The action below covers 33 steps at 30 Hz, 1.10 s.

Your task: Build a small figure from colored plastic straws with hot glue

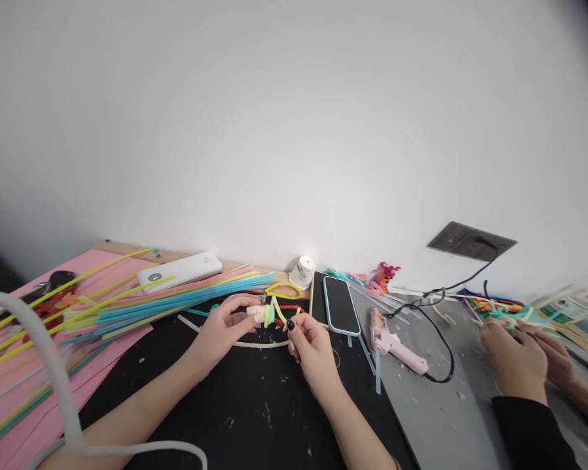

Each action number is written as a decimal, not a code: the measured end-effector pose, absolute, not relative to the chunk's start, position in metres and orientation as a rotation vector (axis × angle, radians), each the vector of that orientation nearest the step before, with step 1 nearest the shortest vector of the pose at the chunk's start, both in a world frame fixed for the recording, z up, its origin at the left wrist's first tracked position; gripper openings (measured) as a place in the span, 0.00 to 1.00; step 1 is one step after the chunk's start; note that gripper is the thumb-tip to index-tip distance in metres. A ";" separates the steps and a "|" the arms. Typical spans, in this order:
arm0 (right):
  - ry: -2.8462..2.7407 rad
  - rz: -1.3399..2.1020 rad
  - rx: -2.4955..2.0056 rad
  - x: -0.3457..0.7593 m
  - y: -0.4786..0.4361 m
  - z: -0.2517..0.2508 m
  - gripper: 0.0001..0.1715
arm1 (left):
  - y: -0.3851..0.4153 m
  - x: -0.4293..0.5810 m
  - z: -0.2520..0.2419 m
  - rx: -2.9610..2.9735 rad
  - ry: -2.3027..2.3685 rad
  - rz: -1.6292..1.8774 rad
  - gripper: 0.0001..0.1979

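Pinching coiled fuzzy stem: left fingers, right fingers | black mat (scrap-flecked) beneath | pale wall behind

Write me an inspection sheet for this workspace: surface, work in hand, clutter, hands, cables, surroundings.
Surface: black mat on a gray tabletop, both specked with scraps.
Work in hand: small coil of pale and yellow-green pipe cleaners, held above the mat.
Clutter: pipe-cleaner bundle and white power bank on the left; paper cup by the wall; phone and pink glue gun on the right.
Hands: left hand grips the coil; right hand pinches its yellow-green end.
Cables: black cord runs from glue gun to wall socket, tangled midway.
Surroundings: plain pale wall; a co-worker's hands at far right.
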State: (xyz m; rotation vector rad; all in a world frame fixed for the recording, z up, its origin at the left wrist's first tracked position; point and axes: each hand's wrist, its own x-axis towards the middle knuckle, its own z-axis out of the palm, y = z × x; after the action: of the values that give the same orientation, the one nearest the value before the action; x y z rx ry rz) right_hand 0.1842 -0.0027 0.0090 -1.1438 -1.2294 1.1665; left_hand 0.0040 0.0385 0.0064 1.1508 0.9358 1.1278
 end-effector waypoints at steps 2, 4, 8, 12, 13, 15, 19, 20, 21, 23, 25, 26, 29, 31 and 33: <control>-1.219 1.158 -1.145 0.184 -0.002 0.007 0.11 | 0.038 0.004 0.006 1.095 0.930 1.098 0.16; -1.212 1.127 -1.162 0.183 -0.002 0.006 0.11 | 0.037 0.005 0.006 0.996 0.907 1.058 0.17; -1.225 1.068 -1.204 0.182 -0.004 0.007 0.09 | 0.038 0.003 0.005 0.777 0.799 1.014 0.14; -1.243 1.024 -1.215 0.182 -0.007 0.013 0.07 | 0.040 0.001 0.002 0.662 0.754 0.991 0.09; -1.250 1.007 -1.217 0.182 -0.008 0.014 0.09 | 0.041 0.001 0.001 0.645 0.760 0.986 0.08; -1.275 0.964 -1.221 0.182 -0.010 0.016 0.14 | 0.041 0.000 0.001 0.628 0.782 0.973 0.08; -1.395 0.842 -1.251 0.184 -0.012 0.016 0.16 | 0.039 0.001 0.002 0.692 0.815 0.950 0.11; -1.450 0.793 -1.261 0.184 -0.012 0.015 0.16 | 0.039 0.001 0.003 0.711 0.810 0.948 0.12; -1.516 0.740 -1.263 0.184 -0.012 0.015 0.17 | 0.038 0.002 0.004 0.721 0.802 0.950 0.12; -1.639 0.638 -1.250 0.182 -0.012 0.015 0.18 | 0.036 0.003 0.007 0.719 0.780 0.951 0.11; -1.719 0.589 -1.238 0.179 -0.013 0.016 0.20 | 0.034 0.005 0.009 0.713 0.757 0.951 0.12; -1.742 0.578 -1.235 0.178 -0.014 0.016 0.20 | 0.032 0.006 0.010 0.719 0.747 0.957 0.12; -1.767 0.509 -1.243 0.175 -0.016 0.015 0.20 | 0.029 0.009 0.011 0.791 0.740 1.010 0.15; -1.759 0.416 -1.257 0.175 -0.016 0.012 0.21 | 0.028 0.011 0.011 0.879 0.791 1.075 0.15; -1.735 0.333 -1.287 0.176 -0.016 0.009 0.19 | 0.027 0.011 0.011 1.000 0.867 1.141 0.15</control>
State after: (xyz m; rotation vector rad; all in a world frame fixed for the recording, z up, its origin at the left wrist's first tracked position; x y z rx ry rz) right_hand 0.1761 -0.0159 0.0090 -1.2874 -1.7347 0.3333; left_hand 0.0114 0.0272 0.0105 1.0005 0.8675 1.1410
